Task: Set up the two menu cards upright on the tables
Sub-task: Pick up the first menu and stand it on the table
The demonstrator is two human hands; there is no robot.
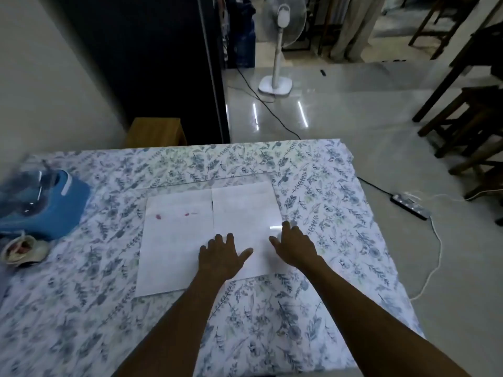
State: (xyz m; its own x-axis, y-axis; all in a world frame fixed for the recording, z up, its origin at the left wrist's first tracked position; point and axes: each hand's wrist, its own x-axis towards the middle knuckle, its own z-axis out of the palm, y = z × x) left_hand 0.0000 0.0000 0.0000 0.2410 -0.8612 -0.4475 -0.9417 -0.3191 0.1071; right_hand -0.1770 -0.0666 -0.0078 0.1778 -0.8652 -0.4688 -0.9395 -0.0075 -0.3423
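Two white menu cards lie flat, side by side, in the middle of the table with the floral cloth (81,308). The left card (174,240) has small pink marks near its top. The right card (245,210) looks glossy, with a light glint near its right edge. My left hand (221,254) rests palm down with fingers spread on the near edge where the two cards meet. At the right card's right edge, my right hand (292,243) lies flat with its fingers apart. Neither hand grips anything.
A blue steam iron (40,205) sits at the table's left edge, with a small bowl (24,250) in front of it. Beyond the table stand a wooden stool (155,131) and a white fan (280,50). A power strip (411,206) and cables lie on the floor at right, near dark wooden chairs (468,126).
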